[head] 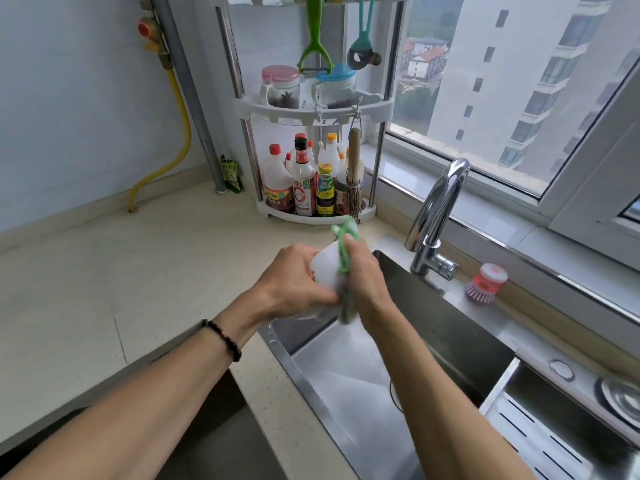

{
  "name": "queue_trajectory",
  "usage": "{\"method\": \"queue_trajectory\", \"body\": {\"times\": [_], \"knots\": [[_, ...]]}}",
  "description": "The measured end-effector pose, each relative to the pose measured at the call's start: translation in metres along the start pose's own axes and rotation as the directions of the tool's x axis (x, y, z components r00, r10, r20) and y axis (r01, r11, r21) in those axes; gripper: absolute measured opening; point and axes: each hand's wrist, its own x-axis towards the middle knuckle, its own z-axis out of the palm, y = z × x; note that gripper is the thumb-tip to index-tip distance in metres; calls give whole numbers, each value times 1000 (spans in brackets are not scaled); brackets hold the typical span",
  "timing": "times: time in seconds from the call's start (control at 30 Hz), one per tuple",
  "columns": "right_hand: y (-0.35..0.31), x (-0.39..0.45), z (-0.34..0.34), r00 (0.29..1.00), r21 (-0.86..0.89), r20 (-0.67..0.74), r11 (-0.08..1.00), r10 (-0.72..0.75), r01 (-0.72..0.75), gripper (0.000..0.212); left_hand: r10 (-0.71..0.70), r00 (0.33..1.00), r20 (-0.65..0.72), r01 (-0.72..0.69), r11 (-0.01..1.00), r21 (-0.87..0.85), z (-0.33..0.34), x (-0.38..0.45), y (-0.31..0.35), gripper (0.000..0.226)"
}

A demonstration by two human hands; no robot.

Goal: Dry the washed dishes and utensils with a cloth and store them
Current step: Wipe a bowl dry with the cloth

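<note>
Two bare hands meet above the near-left corner of the one steel sink [460, 327]. The left hand [294, 282] has its grip curled round one white, smooth-sided dish [327, 268], whose exact shape is hidden by the fingers. The right hand [363, 275] has its grip closed on one green cloth [344, 251], pressing it against the dish's right side; cloth ends stick out above and below that grip. Beyond the grips, on the pale stone tabletop [121, 271], stands one white corner rack [315, 109]. To the right of the grips rise one chrome tap [436, 216] and one pink dish brush [485, 284].
</note>
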Motion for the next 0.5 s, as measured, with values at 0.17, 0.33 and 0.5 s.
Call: {"method": "queue_trajectory", "body": {"times": [0.17,0.33,0.5], "knots": [[9,-3,5,975,-348,54,911,-216,221,61,-25,999,-30,25,1000,-11,3,3,0,17],[10,-1,-4,999,96,42,995,-15,11,43,26,994,103,-28,999,18,-3,-2,0,26],[12,12,-28,969,304,125,922,212,-241,40,28,973,229,43,953,-301,-14,-12,-3,43]]}}
